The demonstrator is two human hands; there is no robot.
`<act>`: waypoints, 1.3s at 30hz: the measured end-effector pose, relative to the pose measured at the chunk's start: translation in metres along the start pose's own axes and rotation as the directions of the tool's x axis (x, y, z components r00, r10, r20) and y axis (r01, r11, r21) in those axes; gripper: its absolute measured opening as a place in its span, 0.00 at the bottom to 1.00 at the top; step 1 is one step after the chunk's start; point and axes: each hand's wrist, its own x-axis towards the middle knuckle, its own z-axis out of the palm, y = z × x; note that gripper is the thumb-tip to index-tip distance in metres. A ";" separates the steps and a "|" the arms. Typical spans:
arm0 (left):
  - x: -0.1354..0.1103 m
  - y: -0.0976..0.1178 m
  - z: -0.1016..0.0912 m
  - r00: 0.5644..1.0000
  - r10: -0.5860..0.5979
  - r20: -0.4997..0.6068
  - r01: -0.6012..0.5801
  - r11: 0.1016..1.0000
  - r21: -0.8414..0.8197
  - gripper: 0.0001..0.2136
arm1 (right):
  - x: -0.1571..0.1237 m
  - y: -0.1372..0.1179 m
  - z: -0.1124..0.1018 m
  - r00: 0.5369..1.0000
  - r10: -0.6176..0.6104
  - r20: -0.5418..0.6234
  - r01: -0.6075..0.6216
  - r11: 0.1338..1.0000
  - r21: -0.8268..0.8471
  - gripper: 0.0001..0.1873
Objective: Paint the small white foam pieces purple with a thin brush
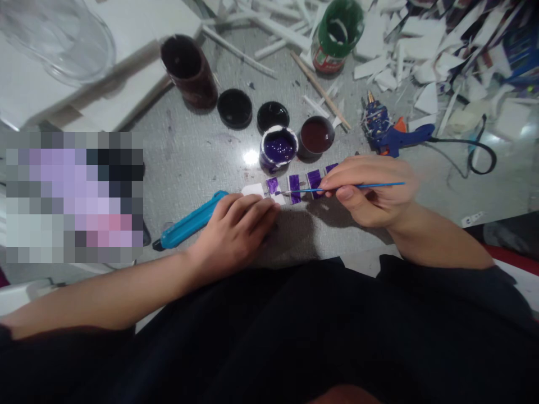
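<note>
In the head view, the right hand (374, 174) pinches a thin paintbrush (385, 184) between thumb and fingers, its bristles on a small purple-and-white piece (273, 184) lying on the table (181, 151). The left hand (240, 227) lies palm down with its fingers close together, their tips at that piece's lower edge; whether they pinch anything cannot be told. The painting looks part done: this piece is purple above and white below, so its lower part seems left to cover. To its right, two purple strips (294, 189) (314, 178) look coated, while another purple piece (332, 166) is partly hidden by the right hand. To its left, a white piece (253, 189) appears unpainted. The open paint jar (274, 166) stands just beyond, holding purple paint.
</note>
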 end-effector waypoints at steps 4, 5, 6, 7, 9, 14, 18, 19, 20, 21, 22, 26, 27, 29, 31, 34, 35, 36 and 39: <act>-0.002 0.000 0.002 1.000 -0.001 -0.002 0.001 1.000 -0.003 0.19 | 0.001 0.000 -0.001 0.999 -0.043 0.005 0.043 0.999 -0.024 0.13; -0.003 0.001 0.003 1.000 -0.004 -0.002 0.004 1.000 -0.010 0.19 | 0.001 0.000 -0.001 0.999 -0.042 0.009 0.042 0.999 -0.030 0.12; -0.004 0.001 0.004 1.000 -0.010 -0.001 0.010 1.000 -0.020 0.20 | 0.001 0.000 -0.001 0.999 -0.039 0.011 0.039 0.999 -0.031 0.12; -0.005 0.001 0.004 1.000 -0.019 0.004 0.019 0.999 -0.031 0.21 | 0.002 0.000 -0.001 0.999 -0.042 0.010 0.042 0.999 -0.029 0.12; -0.006 0.001 0.005 0.999 -0.037 0.022 0.038 0.998 -0.048 0.23 | 0.002 -0.001 -0.001 0.999 -0.044 0.010 0.045 0.999 -0.027 0.13; -0.005 0.000 0.004 1.000 -0.016 0.009 0.016 0.999 -0.030 0.20 | 0.003 -0.002 -0.001 0.999 -0.043 0.008 0.044 0.999 -0.016 0.12; -0.003 0.001 0.003 1.000 -0.029 -0.005 0.029 0.999 -0.046 0.20 | 0.001 0.000 -0.002 0.999 -0.035 0.009 0.035 0.999 -0.008 0.16; -0.004 0.001 0.004 0.999 -0.033 -0.002 0.033 0.998 -0.049 0.21 | 0.000 0.000 -0.002 0.999 -0.031 0.012 0.031 1.000 -0.002 0.16; -0.004 0.001 0.004 0.999 -0.033 0.003 0.033 0.998 -0.049 0.21 | 0.000 0.001 -0.002 1.000 -0.024 0.014 0.024 1.000 0.006 0.16; -0.005 0.001 0.005 0.999 -0.034 0.010 0.034 0.998 -0.047 0.22 | 0.000 0.001 -0.002 1.000 -0.017 0.011 0.016 1.000 0.014 0.16; -0.007 0.001 0.006 0.999 -0.035 0.019 0.036 0.998 -0.046 0.23 | -0.001 0.001 -0.002 1.000 -0.008 0.004 0.008 1.000 0.018 0.16; -0.010 0.000 0.008 0.997 -0.058 0.054 0.062 0.996 -0.068 0.26 | -0.003 0.001 -0.002 0.999 0.033 -0.002 -0.033 0.999 -0.011 0.11; -0.011 0.000 0.008 0.996 -0.060 0.058 0.064 0.995 -0.072 0.26 | -0.003 0.000 -0.002 0.999 0.039 0.004 -0.039 0.999 -0.022 0.10; -0.011 0.000 0.008 0.996 -0.061 0.061 0.066 0.995 -0.073 0.25 | -0.003 -0.001 -0.001 0.999 0.046 0.006 -0.045 0.999 -0.022 0.10; -0.010 0.000 0.008 0.997 -0.061 0.056 0.065 0.995 -0.078 0.25 | -0.002 -0.001 -0.001 0.999 0.041 -0.002 -0.041 0.999 0.002 0.10; -0.008 0.001 0.006 0.997 -0.060 0.041 0.063 0.994 -0.089 0.25 | -0.002 0.000 -0.001 0.999 0.038 -0.009 -0.038 0.999 0.015 0.12; -0.006 0.001 0.006 0.998 -0.055 0.032 0.058 0.995 -0.084 0.25 | -0.003 0.000 -0.001 0.999 0.043 -0.010 -0.043 0.999 0.008 0.12; -0.005 0.001 0.005 0.999 -0.048 0.019 0.049 0.996 -0.072 0.23 | -0.003 0.001 -0.001 0.999 0.049 -0.011 -0.049 0.999 -0.001 0.11; -0.002 0.000 0.002 1.000 -0.010 -0.009 0.010 1.000 -0.024 0.19 | -0.004 0.002 0.000 0.999 0.046 -0.017 -0.046 0.999 -0.007 0.10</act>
